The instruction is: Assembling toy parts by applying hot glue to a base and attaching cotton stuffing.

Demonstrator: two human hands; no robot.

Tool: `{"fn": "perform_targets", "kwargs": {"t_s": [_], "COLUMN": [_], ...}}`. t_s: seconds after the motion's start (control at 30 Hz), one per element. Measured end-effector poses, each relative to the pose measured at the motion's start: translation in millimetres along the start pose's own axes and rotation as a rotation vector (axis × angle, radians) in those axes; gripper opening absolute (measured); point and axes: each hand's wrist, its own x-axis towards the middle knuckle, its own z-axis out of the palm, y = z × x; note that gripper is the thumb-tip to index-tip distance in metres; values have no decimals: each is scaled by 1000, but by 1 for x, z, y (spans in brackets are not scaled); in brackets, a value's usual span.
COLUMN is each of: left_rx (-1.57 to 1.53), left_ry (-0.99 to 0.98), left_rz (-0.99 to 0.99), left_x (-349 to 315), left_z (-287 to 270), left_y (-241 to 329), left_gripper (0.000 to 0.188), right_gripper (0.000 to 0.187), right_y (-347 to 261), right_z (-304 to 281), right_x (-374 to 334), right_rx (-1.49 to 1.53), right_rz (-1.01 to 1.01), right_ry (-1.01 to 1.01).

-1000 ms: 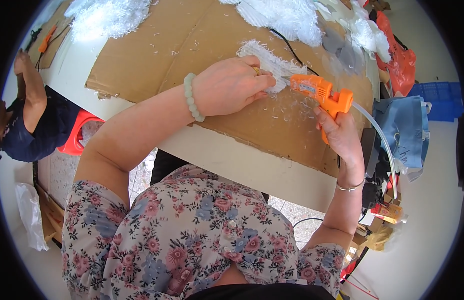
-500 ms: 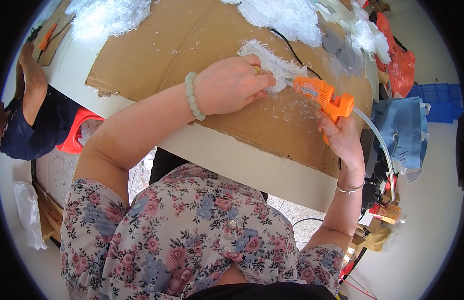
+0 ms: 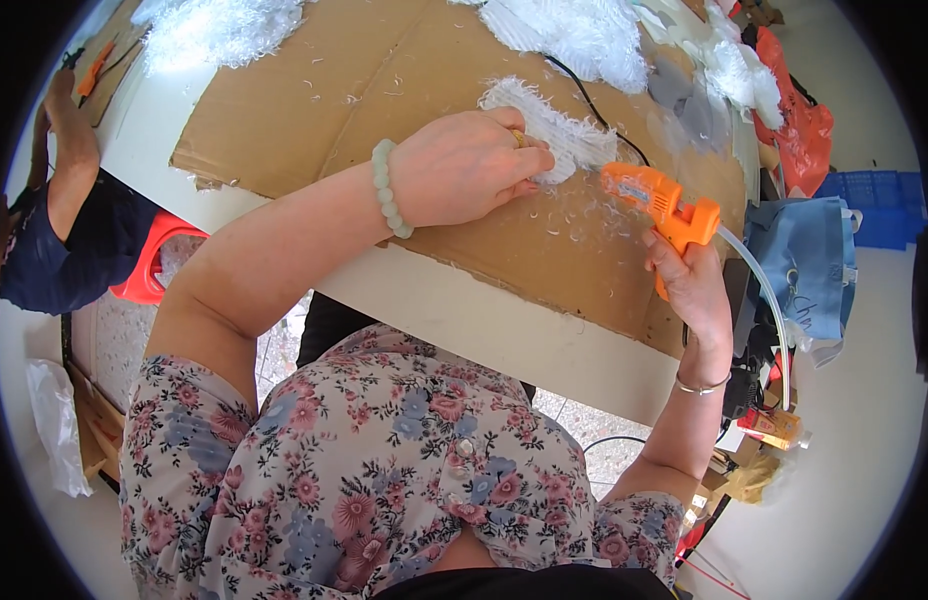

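Left hand (image 3: 464, 170) laid palm down on a white fluffy strip (image 3: 554, 135), fingers curled and pressing its near edge flat against the cardboard sheet (image 3: 324, 90); pale green bead bracelet (image 3: 389, 190) at the wrist. Right hand (image 3: 689, 285) closed around the grip of an orange glue gun (image 3: 659, 200), nozzle pointing left and touching or just short of the strip's right end, beside the left fingertips. Clear glue stick (image 3: 759, 290) curving back out of the gun's rear. Strip lying on the cardboard near the far middle of the white worktop (image 3: 504, 325), with loose white fibres scattered around it. More white fluffy material (image 3: 574, 30) heaped further back, black cord running between the heap and the strip. Blue cloth bag (image 3: 804, 260) off the worktop's right edge, orange plastic bag (image 3: 799, 125) behind it. Another person's arm (image 3: 69, 140) at far left.
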Motion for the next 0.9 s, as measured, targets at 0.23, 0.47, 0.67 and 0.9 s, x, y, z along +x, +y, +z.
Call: {"fn": "perform_targets", "kwargs": {"t_s": [0.23,0.47,0.67,0.9], "left_rx": [4,1,6,3], "left_ry": [11,-1,12,8], "left_rz": [16,4,20,7], "left_x": [-2,0,1,0], "left_z": [0,1,1,2], "left_y": [0,0,0,0], "left_gripper": [30,30,30,30], "right_gripper": [25,24,21,24], "right_y": [12,15,10,8], "right_z": [-9,-4,1,8], "right_x": [-4,1,2,6], "right_rx": [130,86,-17,-38], "right_rz": [-156,-155,-90,-168], "right_ry": [65,58,11,32]}}
